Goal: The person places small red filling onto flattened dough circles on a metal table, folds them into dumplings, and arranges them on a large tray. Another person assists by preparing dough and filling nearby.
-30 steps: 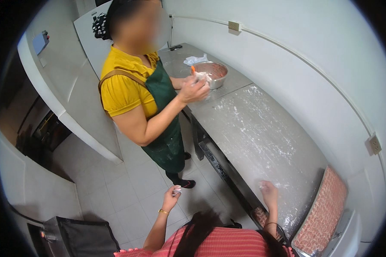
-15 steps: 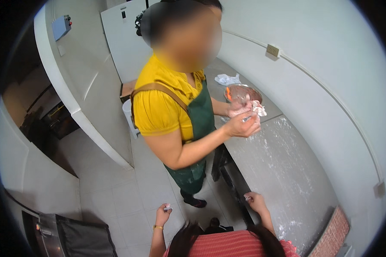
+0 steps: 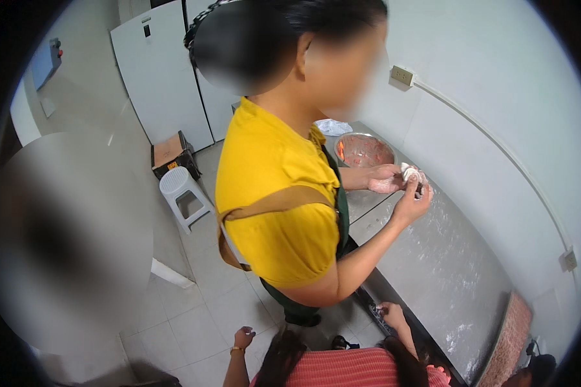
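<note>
My left hand (image 3: pixel 244 337), with a bracelet at the wrist, hangs low over the tiled floor. Its fingers are curled, with a tiny pale bit at the tips too small to name. By the near edge of the grey table (image 3: pixel 426 271), my right hand (image 3: pixel 392 316) is also closed. Something small and whitish shows at its fingertips, but I cannot make it out. A co-worker in a yellow top (image 3: pixel 271 200) and green apron stands in front of me, pinching a piece of white dough (image 3: pixel 412 174) between both hands above the table.
White flour streaks mark the tabletop. Behind the co-worker's hands stands a metal bowl (image 3: pixel 366 151) of reddish mixture, beside a white plastic bag (image 3: pixel 334 127). A reddish patterned board (image 3: pixel 507 338) leans at the table's near right. A white stool (image 3: pixel 183 193) stands on the floor; a blurred shape covers the far left.
My view has shifted, and the co-worker appears larger and closer. The dough in the co-worker's hands is now more gathered. My right hand has dropped slightly; both my hands remain closed.
</note>
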`<state>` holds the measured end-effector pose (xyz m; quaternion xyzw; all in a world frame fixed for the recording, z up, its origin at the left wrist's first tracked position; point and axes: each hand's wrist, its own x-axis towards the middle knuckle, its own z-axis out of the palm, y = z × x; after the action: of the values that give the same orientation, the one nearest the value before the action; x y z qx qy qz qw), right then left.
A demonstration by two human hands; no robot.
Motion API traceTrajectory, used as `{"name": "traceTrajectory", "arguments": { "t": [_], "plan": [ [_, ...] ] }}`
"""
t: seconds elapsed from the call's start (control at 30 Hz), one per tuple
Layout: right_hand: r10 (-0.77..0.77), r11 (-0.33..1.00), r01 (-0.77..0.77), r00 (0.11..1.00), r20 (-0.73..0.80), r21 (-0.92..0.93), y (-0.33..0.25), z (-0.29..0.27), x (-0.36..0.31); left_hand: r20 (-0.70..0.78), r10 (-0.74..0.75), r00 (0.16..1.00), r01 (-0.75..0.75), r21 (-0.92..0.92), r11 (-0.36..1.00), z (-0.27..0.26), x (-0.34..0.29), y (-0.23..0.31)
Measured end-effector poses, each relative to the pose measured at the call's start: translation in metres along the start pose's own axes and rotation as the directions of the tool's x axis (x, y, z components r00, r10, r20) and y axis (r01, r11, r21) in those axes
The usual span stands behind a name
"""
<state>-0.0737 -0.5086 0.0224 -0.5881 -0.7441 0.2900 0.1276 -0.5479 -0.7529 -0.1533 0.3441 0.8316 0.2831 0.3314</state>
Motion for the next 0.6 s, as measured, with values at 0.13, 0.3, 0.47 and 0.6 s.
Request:
{"name": "traceTrajectory", "arguments": {
  "t": [0.13, 0.3, 0.47, 0.6],
  "plan": [
    [0.179, 0.977, -0.163, 0.978, -0.106, 0.139, 0.019, 0.024, -0.048, 0.256, 0.055, 0.965, -0.129, 0.286, 0.95, -0.011, 0.069, -0.019],
    [0.335, 0.941, -0.319, 0.926, -0.173, 0.115, 0.014, 0.053, -0.092, 0.65, 0.036, 0.759, -0.627, 0.716, 0.308, -0.018, 0.189, -0.105],
    [0.591, 0.806, -0.545, 0.741, -0.317, 0.229, -0.018, 0.04, -0.155, 0.832, 0.043, 0.553, -0.75, 0.475, 0.46, 0.047, 0.218, 0.085],
    [0.702, 0.71, -0.505, 0.565, -0.434, 0.491, -0.06, 0.062, -0.245, 0.92, 0.081, 0.383, -0.871, 0.33, 0.365, 0.079, 0.167, 0.201]
  ]
}}
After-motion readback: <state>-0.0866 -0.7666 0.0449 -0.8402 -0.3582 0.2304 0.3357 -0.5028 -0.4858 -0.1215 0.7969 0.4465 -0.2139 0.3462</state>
